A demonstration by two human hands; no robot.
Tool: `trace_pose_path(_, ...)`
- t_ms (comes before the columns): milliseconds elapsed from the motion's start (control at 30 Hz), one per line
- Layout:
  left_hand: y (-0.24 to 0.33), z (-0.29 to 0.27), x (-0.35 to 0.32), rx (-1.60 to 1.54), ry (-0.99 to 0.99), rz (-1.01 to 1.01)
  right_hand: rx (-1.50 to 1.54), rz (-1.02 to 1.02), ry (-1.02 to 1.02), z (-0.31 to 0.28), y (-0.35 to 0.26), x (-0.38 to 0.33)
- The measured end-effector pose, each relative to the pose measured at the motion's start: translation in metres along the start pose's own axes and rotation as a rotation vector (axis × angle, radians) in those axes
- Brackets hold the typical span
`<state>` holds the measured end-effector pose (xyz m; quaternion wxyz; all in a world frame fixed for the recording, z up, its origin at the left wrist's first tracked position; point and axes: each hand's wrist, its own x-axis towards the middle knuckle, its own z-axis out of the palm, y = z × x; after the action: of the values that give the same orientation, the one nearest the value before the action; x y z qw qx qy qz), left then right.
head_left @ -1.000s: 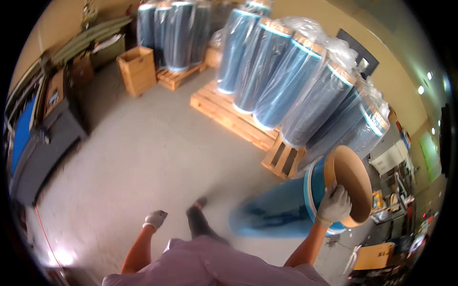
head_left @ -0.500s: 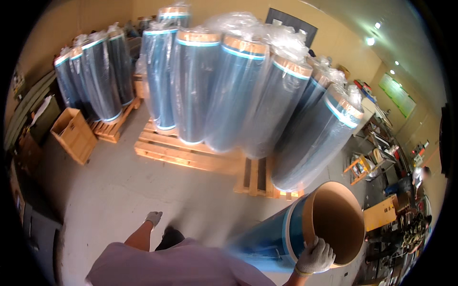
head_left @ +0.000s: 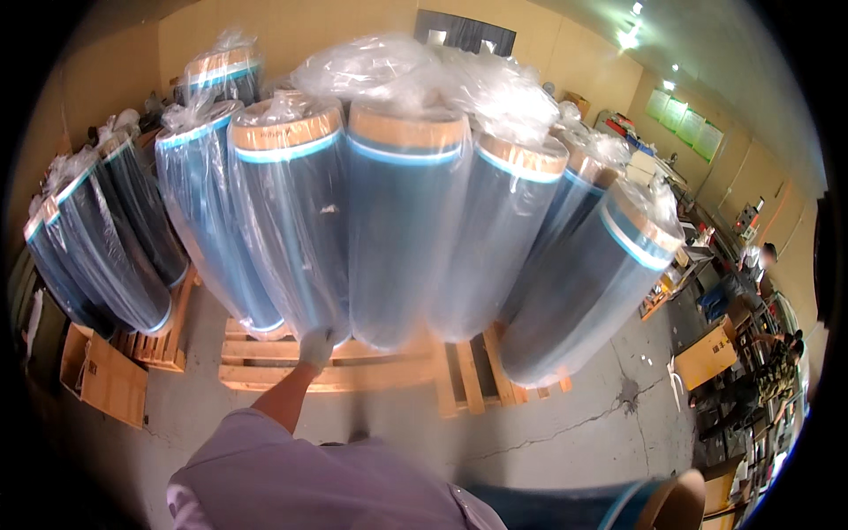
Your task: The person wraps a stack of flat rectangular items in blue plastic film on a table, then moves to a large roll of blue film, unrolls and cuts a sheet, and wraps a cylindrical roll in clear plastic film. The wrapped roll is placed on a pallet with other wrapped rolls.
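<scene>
My left hand [head_left: 316, 348], in a pale work glove, reaches forward at arm's length. In the picture it overlaps the foot of a plastic-wrapped dark roll [head_left: 291, 221] and the edge of a wooden pallet [head_left: 256, 375]; whether it touches either I cannot tell. Its fingers are blurred. At the lower right lies part of a tilted blue roll [head_left: 556, 505] with a brown cardboard core, cut off by the picture's lower edge. My right hand is out of sight. More tall wrapped rolls [head_left: 402, 221] with light blue bands stand side by side ahead of me.
Several wrapped rolls [head_left: 110, 234] stand on another pallet [head_left: 181, 331] at the left, beside an open cardboard box [head_left: 110, 380]. On the right are a cardboard box [head_left: 707, 358], cluttered benches and two people [head_left: 767, 375]. The grey concrete floor [head_left: 565, 433] is cracked.
The wrapped rolls now look closer. My left hand has swung forward and up. The blue roll has dropped lower in the picture, and my right hand, earlier on its rim, has left the view.
</scene>
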<state>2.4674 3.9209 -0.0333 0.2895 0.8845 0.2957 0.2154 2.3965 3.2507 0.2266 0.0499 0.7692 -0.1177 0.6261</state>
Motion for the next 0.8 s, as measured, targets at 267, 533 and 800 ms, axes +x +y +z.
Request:
trace_pose_path(267,0.178,-0.176,0.275,-0.054,0.86,0.653,0.481,0.374,-0.254,0.049,-0.097,-0.003)
trace_pose_path(533,0.208,-0.173,0.405,0.147,0.832,0.851,0.944,0.731,-0.531,0.293,-0.32,-0.015)
trace_pose_path(800,0.229,-0.161,0.417,0.183,0.976,0.863,1.024,-0.353,-0.261,0.386,-0.725,0.211)
